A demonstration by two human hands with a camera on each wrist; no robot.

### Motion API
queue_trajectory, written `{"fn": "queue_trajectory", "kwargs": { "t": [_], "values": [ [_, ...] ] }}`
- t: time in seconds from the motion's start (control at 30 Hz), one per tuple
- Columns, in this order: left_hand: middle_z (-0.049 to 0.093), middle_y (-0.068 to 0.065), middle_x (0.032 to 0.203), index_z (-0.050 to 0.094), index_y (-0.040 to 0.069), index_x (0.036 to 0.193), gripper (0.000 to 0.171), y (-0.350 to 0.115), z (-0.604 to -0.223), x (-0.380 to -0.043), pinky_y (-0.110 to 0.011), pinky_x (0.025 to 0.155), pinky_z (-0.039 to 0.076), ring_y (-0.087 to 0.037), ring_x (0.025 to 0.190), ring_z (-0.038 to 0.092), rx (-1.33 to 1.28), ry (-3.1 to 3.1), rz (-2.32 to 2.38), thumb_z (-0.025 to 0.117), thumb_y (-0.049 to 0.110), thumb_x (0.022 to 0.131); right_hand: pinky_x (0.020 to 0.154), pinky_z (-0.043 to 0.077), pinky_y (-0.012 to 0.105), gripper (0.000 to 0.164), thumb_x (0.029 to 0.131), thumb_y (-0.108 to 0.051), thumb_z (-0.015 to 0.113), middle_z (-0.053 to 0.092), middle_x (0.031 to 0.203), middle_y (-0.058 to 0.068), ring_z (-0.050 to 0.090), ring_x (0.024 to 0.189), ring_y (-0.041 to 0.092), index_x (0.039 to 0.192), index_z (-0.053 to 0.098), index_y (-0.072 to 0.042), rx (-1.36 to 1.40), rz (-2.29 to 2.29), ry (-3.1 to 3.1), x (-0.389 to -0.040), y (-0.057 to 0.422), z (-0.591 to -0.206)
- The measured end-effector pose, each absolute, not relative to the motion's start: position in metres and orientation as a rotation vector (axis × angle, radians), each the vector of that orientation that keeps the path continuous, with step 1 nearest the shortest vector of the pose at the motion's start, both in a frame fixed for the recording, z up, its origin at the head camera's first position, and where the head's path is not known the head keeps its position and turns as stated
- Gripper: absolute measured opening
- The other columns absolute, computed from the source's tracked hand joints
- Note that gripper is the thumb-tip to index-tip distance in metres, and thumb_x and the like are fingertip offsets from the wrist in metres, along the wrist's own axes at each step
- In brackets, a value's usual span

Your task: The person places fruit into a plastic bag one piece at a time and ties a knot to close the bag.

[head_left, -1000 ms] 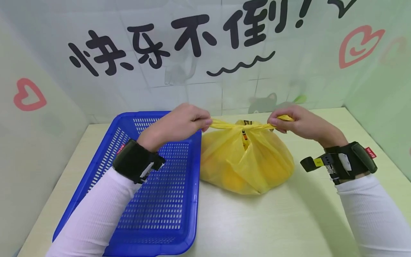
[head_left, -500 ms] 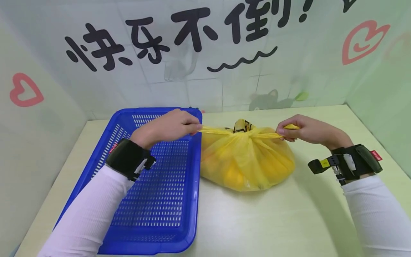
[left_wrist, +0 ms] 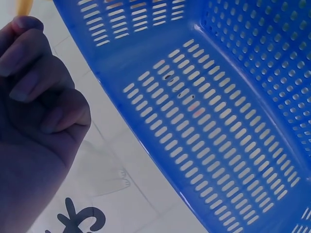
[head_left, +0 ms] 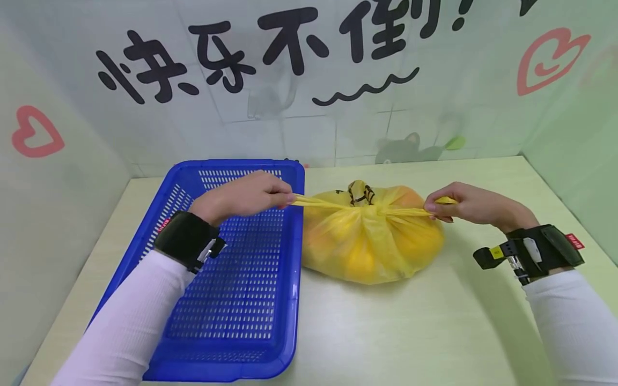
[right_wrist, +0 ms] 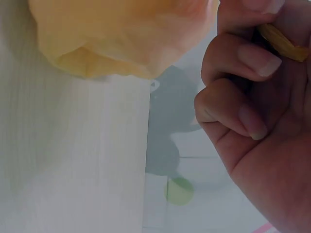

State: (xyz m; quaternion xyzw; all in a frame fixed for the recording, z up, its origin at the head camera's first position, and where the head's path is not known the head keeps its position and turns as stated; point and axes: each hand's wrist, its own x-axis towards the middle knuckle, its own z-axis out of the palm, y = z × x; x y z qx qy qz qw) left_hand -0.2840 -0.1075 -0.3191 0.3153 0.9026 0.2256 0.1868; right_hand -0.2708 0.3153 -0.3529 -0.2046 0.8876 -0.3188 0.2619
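Observation:
A full yellow plastic bag (head_left: 367, 249) sits on the table, its neck gathered in a knot with a tuft of printed plastic sticking up behind. Rounded orange-yellow shapes show through the thin plastic; what they are I cannot tell. My left hand (head_left: 246, 197) pinches one twisted handle of the bag above the basket's right rim. On the other side my right hand (head_left: 478, 206) grips the second handle, whose loose end pokes out past the thumb. Both handles are stretched nearly level between the hands. In the right wrist view, a yellow end (right_wrist: 282, 42) lies under the curled fingers (right_wrist: 228, 114).
A blue slotted plastic basket (head_left: 227, 289) stands left of the bag, under the left forearm and touching or close beside the bag. The pale table (head_left: 386, 338) ends at a printed wall sheet (head_left: 309, 134) behind, with side walls left and right.
Both hands have drawn apart and lower, left hand leftward and right hand rightward. The knot at the bag's neck has tightened, and the plastic lies closer round the contents.

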Motion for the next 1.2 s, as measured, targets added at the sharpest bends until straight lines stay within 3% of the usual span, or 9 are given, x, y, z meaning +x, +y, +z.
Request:
{"fn": "queue_trajectory", "kwargs": {
  "t": [0.43, 0.93, 1.2],
  "values": [
    [0.047, -0.001, 0.074, 0.059, 0.014, 0.080, 0.031, -0.118, -0.325, -0.287, -0.031, 0.069, 0.035, -0.018, 0.070, 0.042, 0.856, 2.493, 0.713, 0.046, 0.026, 0.105, 0.059, 0.032, 0.029, 0.025, 0.102, -0.029, 0.052, 0.040, 0.063, -0.002, 0.038, 0.058, 0.010, 0.090, 0.066, -0.013, -0.571, -0.803, 2.431, -0.265, 0.321, -0.354],
    [0.049, -0.003, 0.080, 0.060, 0.015, 0.083, 0.029, -0.122, -0.329, -0.288, -0.031, 0.072, 0.035, -0.021, 0.078, 0.045, 0.770, 2.440, 0.743, 0.046, 0.028, 0.104, 0.061, 0.034, 0.029, 0.022, 0.101, -0.030, 0.055, 0.039, 0.061, -0.003, 0.039, 0.056, 0.010, 0.091, 0.067, -0.015, -0.568, -0.791, 2.437, -0.259, 0.333, -0.354],
    [0.048, -0.004, 0.080, 0.058, 0.014, 0.081, 0.029, -0.128, -0.331, -0.287, -0.031, 0.074, 0.036, -0.022, 0.081, 0.047, 0.722, 2.394, 0.772, 0.047, 0.027, 0.104, 0.058, 0.033, 0.029, 0.024, 0.102, -0.026, 0.054, 0.039, 0.060, -0.004, 0.039, 0.055, 0.010, 0.089, 0.067, -0.009, -0.618, -0.817, 2.427, -0.257, 0.334, -0.354]
  ]
}}
